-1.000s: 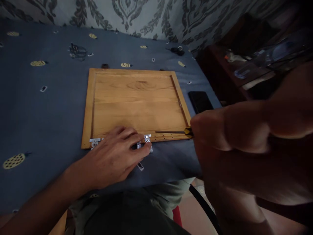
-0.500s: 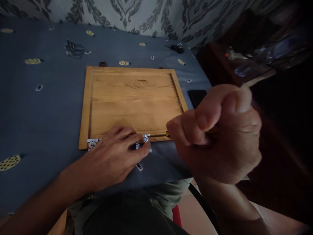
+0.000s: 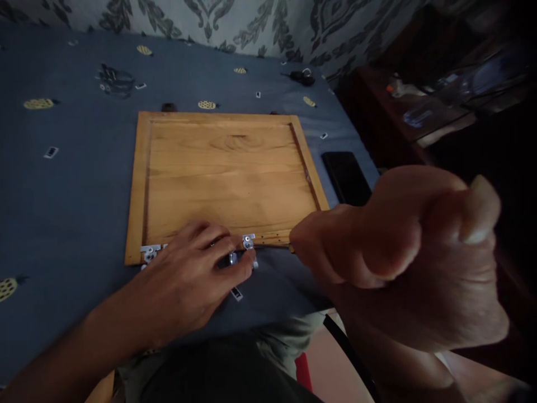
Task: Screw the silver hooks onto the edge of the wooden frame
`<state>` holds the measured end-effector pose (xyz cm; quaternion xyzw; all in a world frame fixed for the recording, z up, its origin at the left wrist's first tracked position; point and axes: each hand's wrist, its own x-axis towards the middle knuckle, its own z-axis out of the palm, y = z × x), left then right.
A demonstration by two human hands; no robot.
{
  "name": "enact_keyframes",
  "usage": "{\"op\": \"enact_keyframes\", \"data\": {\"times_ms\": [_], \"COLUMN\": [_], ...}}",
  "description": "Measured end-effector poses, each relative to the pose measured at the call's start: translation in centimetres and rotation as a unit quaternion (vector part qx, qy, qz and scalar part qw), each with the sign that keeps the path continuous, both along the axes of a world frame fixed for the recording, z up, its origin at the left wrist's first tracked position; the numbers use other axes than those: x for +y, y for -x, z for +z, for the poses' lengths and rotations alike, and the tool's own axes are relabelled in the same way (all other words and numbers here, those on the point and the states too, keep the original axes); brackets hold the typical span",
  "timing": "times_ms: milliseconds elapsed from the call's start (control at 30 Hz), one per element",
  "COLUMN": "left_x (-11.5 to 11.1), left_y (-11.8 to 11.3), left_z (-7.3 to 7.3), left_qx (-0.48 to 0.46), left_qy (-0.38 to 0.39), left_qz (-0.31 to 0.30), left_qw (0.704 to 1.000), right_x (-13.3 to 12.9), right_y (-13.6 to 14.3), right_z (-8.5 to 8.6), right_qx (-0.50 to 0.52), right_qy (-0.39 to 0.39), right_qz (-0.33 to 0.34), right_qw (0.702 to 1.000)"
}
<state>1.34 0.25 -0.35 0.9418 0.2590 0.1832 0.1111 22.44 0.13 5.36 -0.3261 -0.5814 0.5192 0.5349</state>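
Note:
A framed wooden cabinet door point(image 3: 226, 162) lies flat on the blue patterned cloth. My left hand point(image 3: 191, 274) rests over its near edge, thumb and index finger closed about a silver metal hinge point(image 3: 248, 243). Partly behind that hand, a second silver hinge point(image 3: 150, 253) sits at the near left corner. My right hand point(image 3: 403, 263) is a fist close to the camera, right of the door. From it a screwdriver point(image 3: 292, 248) points left at the hinge; only its thin dark shaft and a bit of yellow show. Whether its tip touches a screw I cannot tell.
A black phone point(image 3: 346, 178) lies right of the door. Dark keys point(image 3: 301, 76) and a dark item with cords or straps point(image 3: 114, 81) lie toward the back. Past the table's right edge stands a dark brown cabinet point(image 3: 377, 106) with clutter on it.
My right fist has shifted right and closer to the camera and turned, uncovering more of the phone. My left hand stays at the hinge. The view has shifted slightly.

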Motion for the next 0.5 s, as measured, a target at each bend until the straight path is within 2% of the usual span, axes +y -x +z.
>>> {"op": "enact_keyframes", "data": {"times_ms": [167,333,500], "left_x": [-0.25,-0.29,-0.19], "left_y": [0.11,0.13,0.04], "left_z": [-0.36,-0.25,0.03], "left_qx": [-0.007,-0.004,0.001], "left_qy": [0.011,0.014,0.017], "left_qz": [-0.001,0.006,-0.003], "left_qw": [1.0,1.0,1.0], "right_x": [0.12,0.42,0.45], "right_y": [0.22,0.11,0.94], "right_z": [-0.25,-0.38,-0.25], "right_qx": [-0.01,-0.011,-0.026], "right_qy": [-0.008,-0.007,0.017], "right_qz": [-0.003,0.024,-0.027], "right_qw": [1.0,1.0,0.999]}}
